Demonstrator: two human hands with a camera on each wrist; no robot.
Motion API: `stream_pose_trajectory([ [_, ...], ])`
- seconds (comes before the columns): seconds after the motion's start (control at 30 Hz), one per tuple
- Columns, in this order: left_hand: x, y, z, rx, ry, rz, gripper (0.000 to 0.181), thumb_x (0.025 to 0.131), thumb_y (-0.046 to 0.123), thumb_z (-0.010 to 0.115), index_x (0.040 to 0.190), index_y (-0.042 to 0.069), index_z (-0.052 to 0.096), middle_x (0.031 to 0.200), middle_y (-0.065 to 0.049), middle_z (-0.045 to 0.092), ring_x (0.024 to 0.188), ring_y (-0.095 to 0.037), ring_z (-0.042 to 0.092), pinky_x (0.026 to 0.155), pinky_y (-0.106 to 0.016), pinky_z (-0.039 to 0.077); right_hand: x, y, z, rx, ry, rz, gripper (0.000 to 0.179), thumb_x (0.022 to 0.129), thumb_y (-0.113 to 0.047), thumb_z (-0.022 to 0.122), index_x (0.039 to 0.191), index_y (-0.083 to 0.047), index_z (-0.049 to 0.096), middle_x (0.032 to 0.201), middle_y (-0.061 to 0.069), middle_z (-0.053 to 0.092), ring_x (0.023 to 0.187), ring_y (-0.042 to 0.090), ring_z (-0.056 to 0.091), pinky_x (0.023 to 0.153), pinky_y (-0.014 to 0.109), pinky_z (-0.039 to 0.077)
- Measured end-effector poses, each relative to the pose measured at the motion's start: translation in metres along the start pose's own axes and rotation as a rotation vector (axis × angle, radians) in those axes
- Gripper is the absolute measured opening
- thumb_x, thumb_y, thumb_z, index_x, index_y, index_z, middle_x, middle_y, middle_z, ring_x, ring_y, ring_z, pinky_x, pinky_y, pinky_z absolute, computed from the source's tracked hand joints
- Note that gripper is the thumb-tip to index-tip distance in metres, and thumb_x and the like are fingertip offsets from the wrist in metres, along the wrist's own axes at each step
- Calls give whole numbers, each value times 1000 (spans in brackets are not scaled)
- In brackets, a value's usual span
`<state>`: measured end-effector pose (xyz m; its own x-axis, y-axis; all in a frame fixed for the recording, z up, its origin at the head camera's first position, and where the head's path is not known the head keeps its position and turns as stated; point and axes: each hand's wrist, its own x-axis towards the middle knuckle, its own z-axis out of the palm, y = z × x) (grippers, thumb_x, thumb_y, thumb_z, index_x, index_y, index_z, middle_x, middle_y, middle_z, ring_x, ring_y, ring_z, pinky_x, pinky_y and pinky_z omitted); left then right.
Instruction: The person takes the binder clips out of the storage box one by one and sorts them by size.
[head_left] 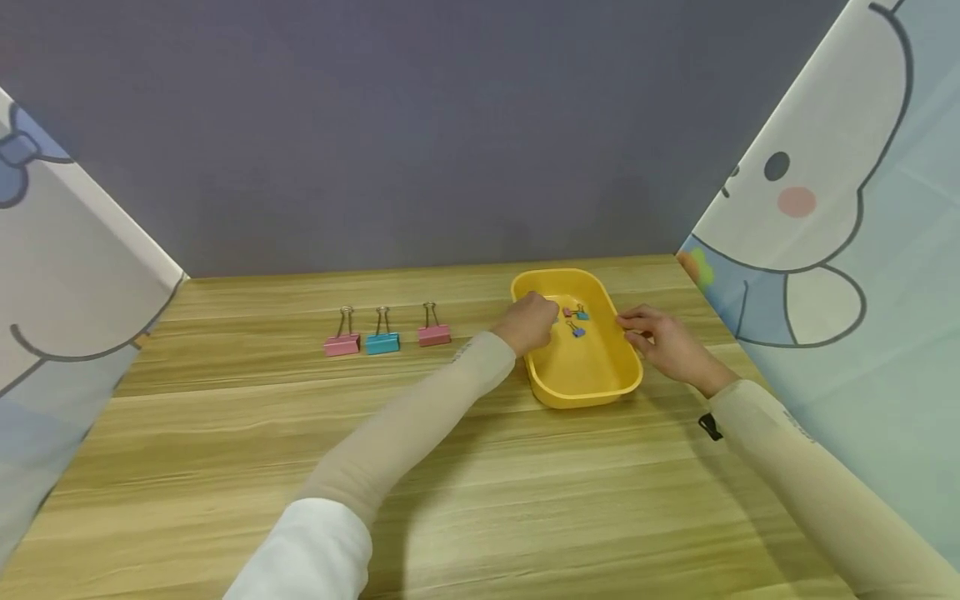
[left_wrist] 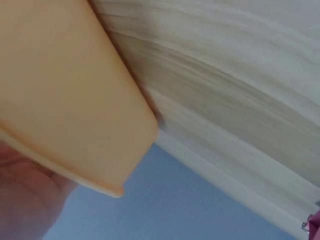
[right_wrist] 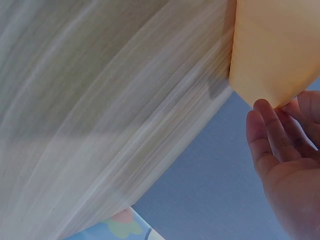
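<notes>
My left hand (head_left: 530, 323) reaches over the left rim of a yellow plastic tray (head_left: 577, 371), fingers curled downward inside it. A small bluish bit shows at its fingertips; I cannot tell whether they grip it. In the left wrist view the tray wall (left_wrist: 75, 95) hides most of the fingers of the left hand (left_wrist: 30, 195). My right hand (head_left: 671, 343) pinches the tray's right rim between thumb and fingers, also seen at the tray's corner in the right wrist view. Inside the tray lie a small blue binder clip (head_left: 577, 331), a teal one (head_left: 582, 315) and a pink one (head_left: 567, 312).
Left of the tray, a large pink binder clip (head_left: 342, 345), a teal one (head_left: 382, 342) and another pink one (head_left: 434, 335) stand in a row, handles pointing back. A dark grey panel (head_left: 420, 142) rises behind the wooden table (head_left: 225, 467). Cartoon-printed sheets flank both sides.
</notes>
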<state>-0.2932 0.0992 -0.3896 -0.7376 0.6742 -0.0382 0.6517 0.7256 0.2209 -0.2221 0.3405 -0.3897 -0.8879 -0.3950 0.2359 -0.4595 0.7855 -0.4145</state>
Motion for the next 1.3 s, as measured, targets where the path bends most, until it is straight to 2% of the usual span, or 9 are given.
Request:
stream_pose_trajectory([
  [0.13,3,4,1,63,27,-44,12,90,7,63,101,7,68,85,-1,63,80,-14,55,73,-22,46,0,0,-1,0,-2,10,28,90,5,59,118,10,60,117,17,56,89,26,59,70,38,50],
  [0.27,4,5,0,94,12,-61,16,93,9,61,106,7,68,93,-4,66,87,-18,57,79,-26,48,1,-1,-1,7,-3,10,28,90,6,59,117,10,60,117,18,57,89,27,59,69,38,50],
  [0.5,8,6,1,127,-46,-96,19,95,13,57,111,9,66,99,-4,65,85,-19,56,74,-28,49,2,-1,-1,8,-4,3,28,89,6,60,117,10,61,117,18,57,90,27,59,71,40,50],
  [0.63,14,7,4,150,-49,-118,17,96,13,56,109,13,68,96,-3,65,81,-18,55,69,-30,49,3,0,-1,9,-5,1,28,89,6,60,117,10,61,117,17,57,90,27,59,71,40,50],
  [0.77,18,7,7,170,-42,-130,17,96,12,56,107,15,68,98,-2,65,82,-18,56,73,-34,49,3,1,-1,15,-15,19,29,90,5,60,118,9,60,118,17,56,93,28,59,73,40,50],
  [1.07,20,7,9,172,-19,-135,17,94,11,57,106,16,68,100,-1,66,85,-18,58,77,-35,49,3,1,-1,22,-11,16,29,89,5,60,118,9,60,118,17,57,94,28,59,73,41,50],
  [1.3,23,4,9,94,60,-105,21,92,6,57,108,13,69,99,-2,67,86,-18,60,74,-32,50,3,2,0,18,-4,11,30,89,6,60,118,9,60,118,17,57,93,28,60,73,40,50],
])
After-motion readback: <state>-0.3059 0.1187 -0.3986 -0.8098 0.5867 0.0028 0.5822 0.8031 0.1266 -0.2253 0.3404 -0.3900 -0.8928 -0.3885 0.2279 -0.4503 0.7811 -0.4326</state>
